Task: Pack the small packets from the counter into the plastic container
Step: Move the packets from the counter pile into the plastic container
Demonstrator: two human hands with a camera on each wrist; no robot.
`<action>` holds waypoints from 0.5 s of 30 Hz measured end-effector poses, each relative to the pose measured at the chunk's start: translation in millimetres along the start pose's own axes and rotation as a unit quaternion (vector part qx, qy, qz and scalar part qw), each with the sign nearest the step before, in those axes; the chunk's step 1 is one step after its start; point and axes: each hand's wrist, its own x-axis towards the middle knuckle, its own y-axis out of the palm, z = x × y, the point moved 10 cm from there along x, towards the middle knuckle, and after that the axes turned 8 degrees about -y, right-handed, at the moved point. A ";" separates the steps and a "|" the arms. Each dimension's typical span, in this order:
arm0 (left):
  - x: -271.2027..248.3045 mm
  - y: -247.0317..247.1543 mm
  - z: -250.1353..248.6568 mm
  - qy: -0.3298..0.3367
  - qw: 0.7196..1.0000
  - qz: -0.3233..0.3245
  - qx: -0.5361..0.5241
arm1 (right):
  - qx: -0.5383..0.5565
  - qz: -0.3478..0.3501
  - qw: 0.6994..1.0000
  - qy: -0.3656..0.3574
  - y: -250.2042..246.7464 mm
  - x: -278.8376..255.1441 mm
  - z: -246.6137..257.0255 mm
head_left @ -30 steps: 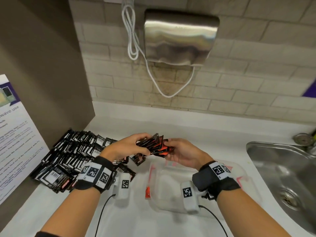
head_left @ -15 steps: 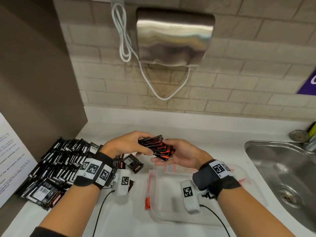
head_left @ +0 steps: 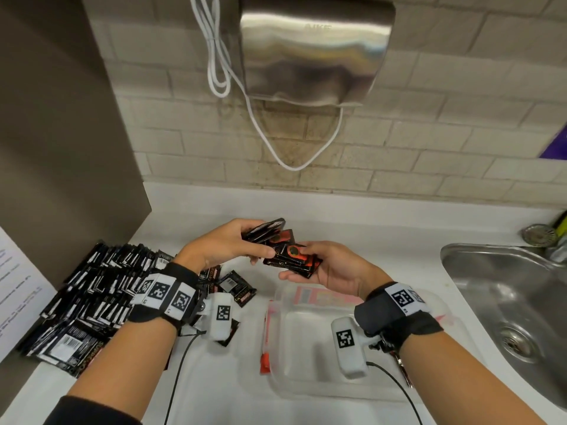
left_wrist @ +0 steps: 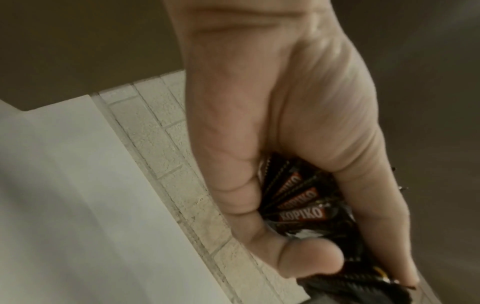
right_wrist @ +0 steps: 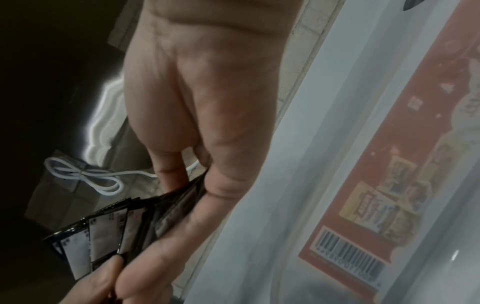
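Observation:
Both hands hold a fanned stack of small black-and-red packets [head_left: 283, 250] in the air, just beyond the far rim of the clear plastic container [head_left: 316, 391]. My left hand [head_left: 236, 243] grips the stack's left end, thumb under and fingers over. My right hand [head_left: 319, 265] cradles the right end in curled fingers with the thumb on top. The left wrist view shows the packets [left_wrist: 301, 205] fanned inside my left hand [left_wrist: 285, 185]. In the right wrist view their white-labelled backs [right_wrist: 103, 232] lie on my right hand's [right_wrist: 187, 205] fingers. The container's inside looks bare.
A big pile of the same packets [head_left: 92, 299] covers the counter's left side, with a few loose ones [head_left: 239, 286] near my left wrist. A steel sink [head_left: 515, 308] lies at right. A hand dryer [head_left: 313, 47] with a white cord hangs on the brick wall.
The two hands have drawn the fanned packets closer into a stack and shifted slightly right, staying above the container's far edge. The head camera has tilted upward.

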 end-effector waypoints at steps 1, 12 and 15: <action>0.4 0.8 -2.3 0.005 1.000 -0.003 0.000 | 0.007 -0.003 1.000 0.004 -0.8 0.2 -0.7; 10.0 15.9 -11.7 0.027 0.998 -0.008 0.051 | -0.052 0.050 0.997 0.010 2.4 -5.7 0.1; 12.1 24.4 -14.0 0.042 0.996 -0.006 0.074 | -0.067 0.056 0.995 0.039 6.8 -7.2 -7.6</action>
